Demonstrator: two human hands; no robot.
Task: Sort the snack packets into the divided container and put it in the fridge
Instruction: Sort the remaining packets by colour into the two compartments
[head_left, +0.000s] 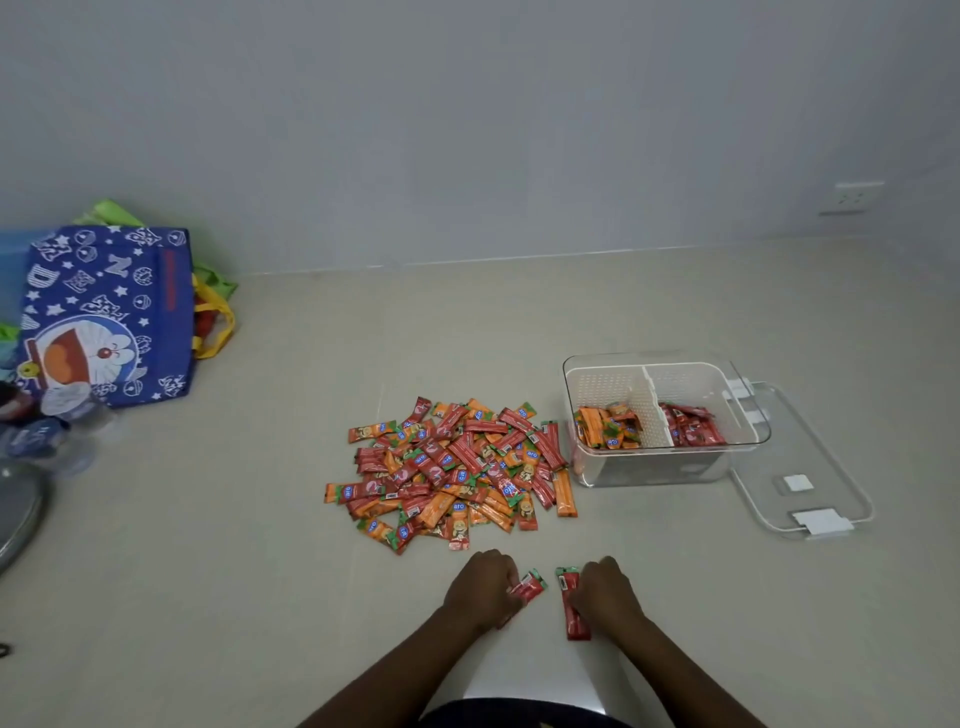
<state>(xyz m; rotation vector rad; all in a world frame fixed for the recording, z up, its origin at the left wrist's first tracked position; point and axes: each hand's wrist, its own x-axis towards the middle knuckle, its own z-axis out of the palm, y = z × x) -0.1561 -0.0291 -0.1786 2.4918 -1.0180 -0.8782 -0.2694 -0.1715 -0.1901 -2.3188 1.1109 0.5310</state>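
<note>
Nearest the camera, the left hand (485, 590) has its fingers curled round a red packet (529, 588), and the right hand (602, 592) grips another red packet (574, 605) that stands nearly upright against the floor (both just on the near side of the pile). The pile of snack packets (452, 467), red and orange mixed, lies on the pale floor (260, 519). Just right of the pile sits the clear divided container (665, 470): orange packets (608, 426) in its left compartment, red ones (693, 426) in its right. Its lid (810, 467) lies flat beyond it. Far left of the pile leans a blue cartoon bag (109, 317).
</note>
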